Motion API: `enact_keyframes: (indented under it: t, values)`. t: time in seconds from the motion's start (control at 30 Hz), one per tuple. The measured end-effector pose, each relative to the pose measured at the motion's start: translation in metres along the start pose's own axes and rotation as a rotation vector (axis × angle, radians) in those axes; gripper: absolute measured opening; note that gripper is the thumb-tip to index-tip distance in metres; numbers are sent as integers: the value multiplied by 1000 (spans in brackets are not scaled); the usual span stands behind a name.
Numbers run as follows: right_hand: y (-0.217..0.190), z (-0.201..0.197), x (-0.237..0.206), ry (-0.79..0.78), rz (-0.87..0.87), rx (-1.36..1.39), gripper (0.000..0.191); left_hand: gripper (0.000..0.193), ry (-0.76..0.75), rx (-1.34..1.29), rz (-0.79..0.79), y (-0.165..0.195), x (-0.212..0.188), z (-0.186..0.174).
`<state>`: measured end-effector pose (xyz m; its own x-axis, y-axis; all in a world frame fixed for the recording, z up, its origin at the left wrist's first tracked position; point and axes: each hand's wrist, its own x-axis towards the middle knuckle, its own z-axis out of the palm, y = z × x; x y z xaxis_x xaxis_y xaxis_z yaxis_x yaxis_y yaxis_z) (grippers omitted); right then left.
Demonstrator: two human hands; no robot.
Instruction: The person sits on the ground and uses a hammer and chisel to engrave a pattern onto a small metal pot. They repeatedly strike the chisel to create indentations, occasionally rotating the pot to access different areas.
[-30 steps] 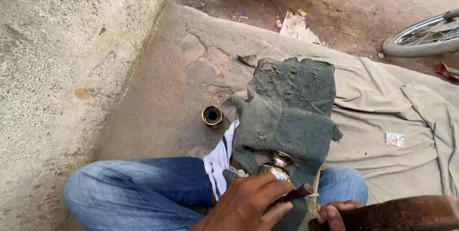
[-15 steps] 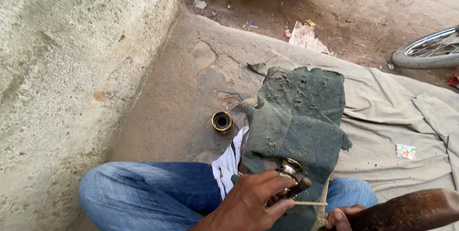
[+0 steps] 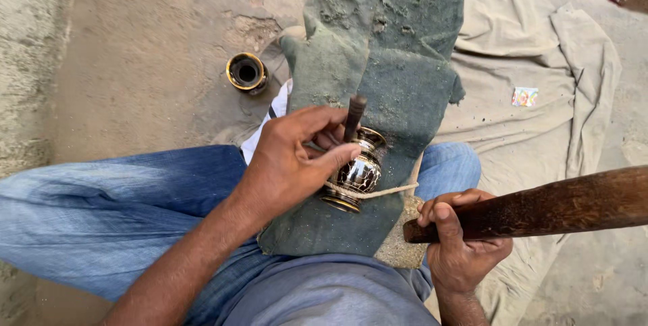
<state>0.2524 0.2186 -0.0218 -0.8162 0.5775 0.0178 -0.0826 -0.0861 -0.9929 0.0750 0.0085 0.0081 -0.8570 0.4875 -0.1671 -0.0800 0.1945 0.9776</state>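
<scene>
Left hand (image 3: 290,164) curls over a small brass pot (image 3: 358,171), thumb and fingers pinching a thin dark punch (image 3: 353,118) that stands nearly upright with its tip at the pot's shoulder; the pot lies tilted on its side, its dark engraved belly and bright rim showing past the fingertips, and a pale cord (image 3: 378,193) runs across its lower part; right hand (image 3: 459,238) is wrapped tight around the end of a thick wooden mallet (image 3: 553,204), whose brown shaft reaches off to the right edge of view, well clear of the punch; under the pot lies a worn green cloth (image 3: 385,63), draped from the person's lap up across the ground; a grey stone (image 3: 398,248) shows at its lower edge, just beside the right hand; both legs are in blue jeans (image 3: 108,204), folded beneath the work; a second brass pot (image 3: 247,71) stands mouth up on the bare ground to the left of the cloth, apart from the hands; a beige sheet (image 3: 540,42) spreads to the right, with a small coloured wrapper (image 3: 524,96) lying on it.
</scene>
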Motion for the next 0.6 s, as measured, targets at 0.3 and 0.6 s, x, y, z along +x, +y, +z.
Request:
enact_keyframes:
  t: [0.3, 0.6]
  values:
    - [-3, -7, 33, -119, 221, 0, 17, 38, -177, 29, -90, -5, 31, 13]
    - [-41, -33, 86, -268, 442, -309, 41, 46, -109, -143, -127, -21, 24, 16]
